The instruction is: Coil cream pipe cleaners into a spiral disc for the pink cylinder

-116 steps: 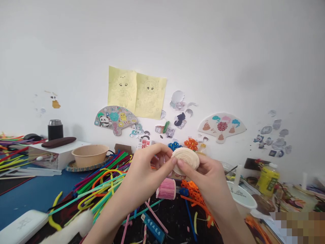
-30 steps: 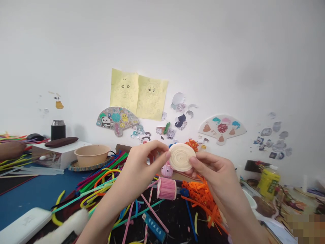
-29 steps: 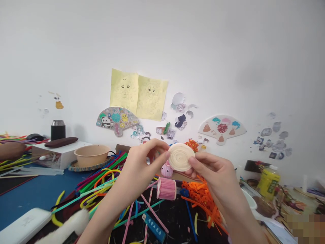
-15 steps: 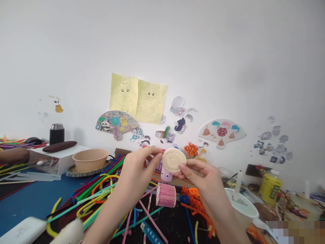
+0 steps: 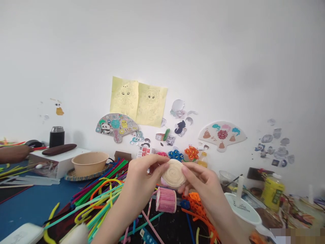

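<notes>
A round cream disc with a spiral of coiled rings (image 5: 174,173) is held up in front of me by its edges. Thumb and fingers of my left hand (image 5: 146,174) pinch its left rim. My right hand (image 5: 201,179) grips the right rim, the thumb lying on the disc's face and the other fingers partly behind it. Below the disc, a pink striped cylinder (image 5: 166,200) lies on its side on the dark table surface. Something pink and white behind the disc is mostly covered by it.
Coloured pipe cleaners (image 5: 101,200) spread across the left, an orange pile of them (image 5: 200,211) at right. A tan bowl (image 5: 88,162), a lidded tub (image 5: 242,208) and a yellow bottle (image 5: 273,191) stand around. Another person's hand (image 5: 15,154) is at far left.
The disc has come down a little and tilted, hiding more of the pink figure behind it. My right thumb has shifted from its lower right edge to its upper right.
</notes>
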`<act>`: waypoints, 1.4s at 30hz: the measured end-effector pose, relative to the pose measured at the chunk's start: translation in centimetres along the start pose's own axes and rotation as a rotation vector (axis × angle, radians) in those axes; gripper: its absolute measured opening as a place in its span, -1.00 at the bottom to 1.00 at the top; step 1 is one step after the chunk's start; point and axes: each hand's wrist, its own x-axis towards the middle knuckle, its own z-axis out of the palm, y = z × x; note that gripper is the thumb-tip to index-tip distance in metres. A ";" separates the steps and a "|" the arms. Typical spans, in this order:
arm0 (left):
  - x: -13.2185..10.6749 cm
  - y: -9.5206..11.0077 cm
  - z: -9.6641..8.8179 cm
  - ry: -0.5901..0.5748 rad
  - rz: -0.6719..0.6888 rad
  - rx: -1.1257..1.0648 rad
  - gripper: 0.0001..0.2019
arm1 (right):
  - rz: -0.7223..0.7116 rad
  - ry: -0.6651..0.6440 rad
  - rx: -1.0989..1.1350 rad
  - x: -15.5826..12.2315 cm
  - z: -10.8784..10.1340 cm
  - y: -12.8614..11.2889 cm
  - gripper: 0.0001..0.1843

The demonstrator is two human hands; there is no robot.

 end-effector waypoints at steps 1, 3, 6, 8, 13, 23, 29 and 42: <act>0.0 0.0 0.0 -0.020 -0.005 -0.003 -0.91 | -0.018 -0.004 -0.017 0.0 0.0 -0.1 -0.62; 0.1 0.1 0.0 -0.061 -0.005 -0.005 -0.90 | -0.048 -0.015 -0.057 0.0 -0.1 -0.4 -0.65; 0.2 0.3 0.0 -0.112 0.052 0.003 -0.81 | -0.074 -0.014 -0.103 0.0 -0.3 -0.7 -0.66; 0.2 0.3 0.0 -0.130 0.107 0.014 -0.79 | -0.084 0.010 -0.119 -0.1 -0.4 -0.8 -0.67; 0.2 0.1 0.3 -0.133 0.176 0.051 -0.81 | -0.058 0.055 -0.130 -0.3 -0.3 -0.8 -0.68; 0.0 0.8 0.2 -0.127 0.176 0.087 -0.77 | -0.099 0.072 -0.157 -0.6 -0.5 -0.8 -0.71; -0.1 0.8 0.3 -0.129 0.139 0.032 -0.76 | -0.119 0.092 -0.175 -0.9 -0.3 -1.1 -0.72; 0.1 1.2 -0.3 -0.057 0.132 0.022 -0.79 | -0.125 0.090 -0.126 -0.8 -0.6 -1.3 -0.68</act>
